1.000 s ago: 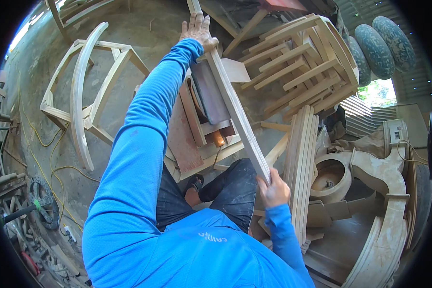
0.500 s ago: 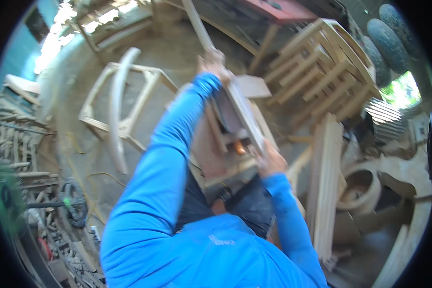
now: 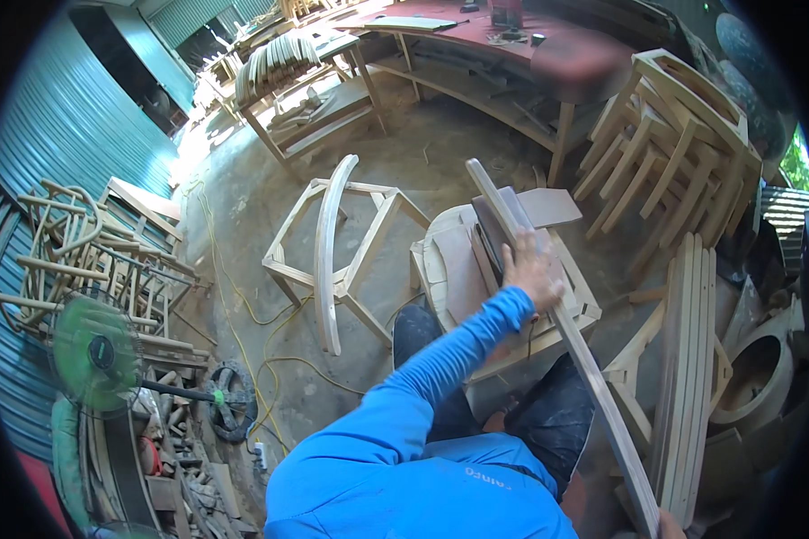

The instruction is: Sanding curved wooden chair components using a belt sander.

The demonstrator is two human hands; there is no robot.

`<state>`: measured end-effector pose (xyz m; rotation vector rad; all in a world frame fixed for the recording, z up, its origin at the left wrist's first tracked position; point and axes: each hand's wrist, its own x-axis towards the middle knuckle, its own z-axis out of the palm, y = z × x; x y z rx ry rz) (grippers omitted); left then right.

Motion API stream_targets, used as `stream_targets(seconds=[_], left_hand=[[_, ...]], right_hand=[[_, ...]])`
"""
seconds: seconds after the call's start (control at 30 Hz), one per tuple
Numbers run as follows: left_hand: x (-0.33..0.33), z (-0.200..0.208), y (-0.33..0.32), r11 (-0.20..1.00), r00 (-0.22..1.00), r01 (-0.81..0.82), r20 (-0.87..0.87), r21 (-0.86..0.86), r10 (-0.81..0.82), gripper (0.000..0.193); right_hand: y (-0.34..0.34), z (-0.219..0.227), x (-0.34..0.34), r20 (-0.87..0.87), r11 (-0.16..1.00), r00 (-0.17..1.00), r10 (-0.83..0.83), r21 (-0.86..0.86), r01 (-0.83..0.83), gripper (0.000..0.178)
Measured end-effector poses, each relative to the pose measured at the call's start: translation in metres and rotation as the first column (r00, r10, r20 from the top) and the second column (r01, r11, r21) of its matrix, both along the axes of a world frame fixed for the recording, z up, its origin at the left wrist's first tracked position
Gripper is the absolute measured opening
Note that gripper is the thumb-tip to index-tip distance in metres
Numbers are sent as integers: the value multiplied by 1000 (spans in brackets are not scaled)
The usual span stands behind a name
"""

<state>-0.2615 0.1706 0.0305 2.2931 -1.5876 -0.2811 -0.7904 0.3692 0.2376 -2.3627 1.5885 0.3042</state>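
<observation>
A long, pale, slightly curved wooden slat (image 3: 593,382) runs slantwise from the middle down to the lower right. My left hand (image 3: 532,272) lies on top of it, fingers stretched out and apart. At the lower right rim my right hand (image 3: 670,525) grips the near end; only part of that hand shows. Under the far part of the slat is a brown, flat-topped piece with dark sides (image 3: 489,235), mostly covered, its kind unclear. It rests on a wooden seat-like stand (image 3: 430,269) before my knees. A flat wooden board (image 3: 548,207) sticks out beyond it.
Left of the stand, a second curved slat (image 3: 325,260) lies across a wooden frame (image 3: 382,235). Stacked frames (image 3: 665,148) and long planks (image 3: 688,377) stand to the right. A fan (image 3: 97,352) is at the left; a yellow cord (image 3: 274,364) crosses the floor. A red-topped bench (image 3: 404,13) spans the back.
The slat has slid back toward me and to the right. My right hand has drawn its near end to the lower right; my left hand's fingers now lie spread on it. The view has shifted.
</observation>
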Motion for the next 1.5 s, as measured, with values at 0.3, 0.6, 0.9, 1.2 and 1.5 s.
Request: stream_targets(seconds=[0.3,0.6,0.9,1.2,1.5], left_hand=[[16,-13,-9,995,1000,-30,-1,-98,30,86],[99,2,-1,951,956,-282,-115,-128,268,99],[86,-12,122,842,-381,-539,-883,-29,-275,84],[66,67,115,635,-383,-602,-523,-485,-762,56],[3,64,100,716,-203,-581,-783,-386,-587,42]], right_hand=[[13,-60,62,12,993,996,-93,-70,94,66],[-87,-187,203,382,962,924,21,-261,85,46],[-83,-176,212,816,914,570,-97,300,-274,56],[-157,-182,157,766,707,595,-243,560,-432,51],[-141,-201,101,832,947,522,-188,295,-128,55]])
